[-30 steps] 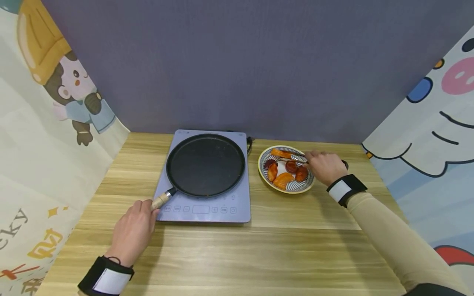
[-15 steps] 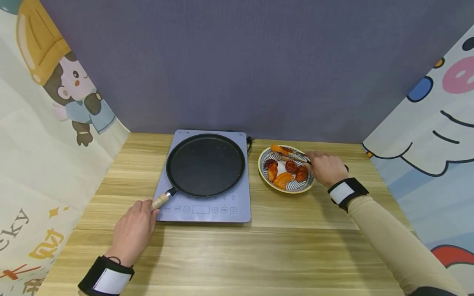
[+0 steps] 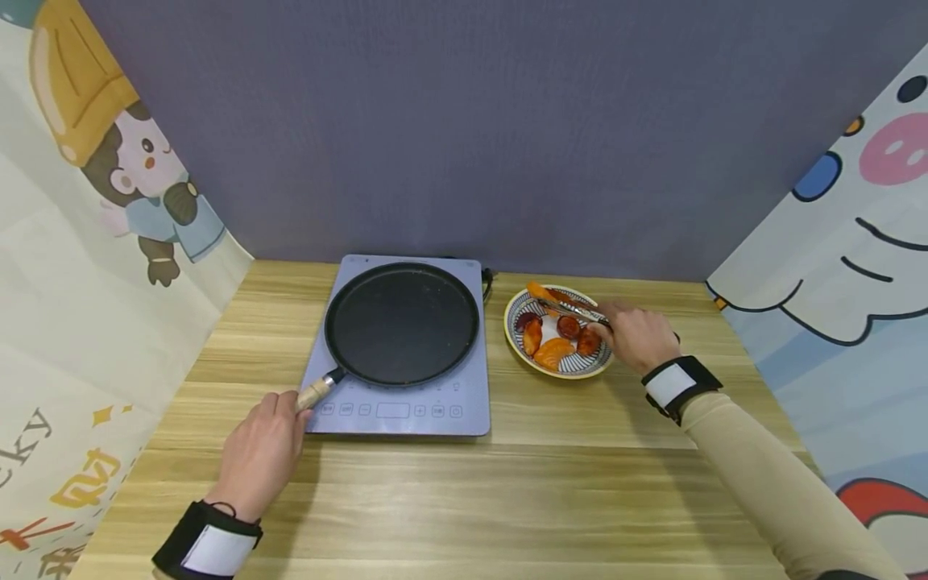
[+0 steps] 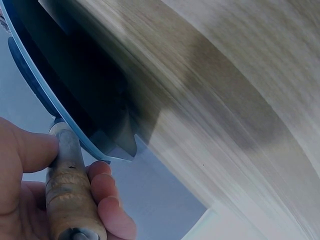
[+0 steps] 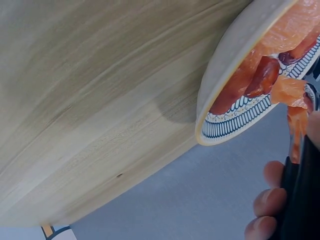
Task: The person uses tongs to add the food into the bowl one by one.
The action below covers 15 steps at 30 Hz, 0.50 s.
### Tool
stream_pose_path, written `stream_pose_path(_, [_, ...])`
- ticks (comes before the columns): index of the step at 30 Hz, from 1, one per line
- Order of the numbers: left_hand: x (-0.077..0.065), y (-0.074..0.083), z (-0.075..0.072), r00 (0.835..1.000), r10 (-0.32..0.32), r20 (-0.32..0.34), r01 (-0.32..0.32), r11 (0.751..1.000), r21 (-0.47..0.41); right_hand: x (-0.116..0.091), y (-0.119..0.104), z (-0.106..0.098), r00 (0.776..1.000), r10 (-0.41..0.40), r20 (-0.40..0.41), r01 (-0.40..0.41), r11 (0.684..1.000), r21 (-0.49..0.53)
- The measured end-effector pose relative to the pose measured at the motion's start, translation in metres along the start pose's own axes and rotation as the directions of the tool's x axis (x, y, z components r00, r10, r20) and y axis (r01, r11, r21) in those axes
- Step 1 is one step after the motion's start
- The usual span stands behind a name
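Observation:
My left hand grips the wooden handle of a flat black frying pan, thumb on one side and fingers on the other. The pan sits level on an induction cooktop. In my right hand are black-handled metal tongs, held over a patterned bowl. An orange piece of food is pinched at the tongs' tips, above the bowl's far left rim. Several orange and red-brown pieces lie in the bowl, among them an orange slice and a round red slice.
Cooktop and bowl stand side by side on a wood-grain table. A grey-blue panel rises behind the table. Cartoon-printed sheets hang at both sides. A black cord comes out behind the cooktop.
The tongs' tips have risen with the orange piece, from inside the bowl to its far left rim. My right hand has tilted slightly. The left hand and pan stay put.

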<state>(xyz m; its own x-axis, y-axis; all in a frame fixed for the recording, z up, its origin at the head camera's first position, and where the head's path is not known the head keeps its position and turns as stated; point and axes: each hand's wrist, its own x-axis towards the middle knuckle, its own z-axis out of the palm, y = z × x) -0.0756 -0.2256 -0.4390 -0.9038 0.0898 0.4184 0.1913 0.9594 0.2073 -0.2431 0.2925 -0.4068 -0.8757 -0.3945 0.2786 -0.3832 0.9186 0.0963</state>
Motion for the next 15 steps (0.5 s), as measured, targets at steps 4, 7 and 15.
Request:
stream_pose_path(4, [-0.0001, -0.0003, -0.0002, 1.000, -0.004, 0.008, 0.004, 1.000, -0.002, 0.0001, 0.0007, -0.0002, 1.000, 0.001, 0.011, -0.001, 1.000, 0.005])
stream_pose_path(7, [-0.0003, -0.0003, -0.0003, 1.000, -0.007, 0.015, 0.007, 1.000, -0.004, 0.0005, 0.0012, -0.0014, 1.000, 0.007, 0.021, -0.008, 1.000, 0.013])
stream_pose_path(15, [0.0004, -0.0002, -0.0011, 1.000, -0.010, 0.022, 0.010, 1.000, -0.003, 0.0027, 0.0015, -0.0048, 1.000, 0.004, -0.015, -0.004, 0.999, 0.033])
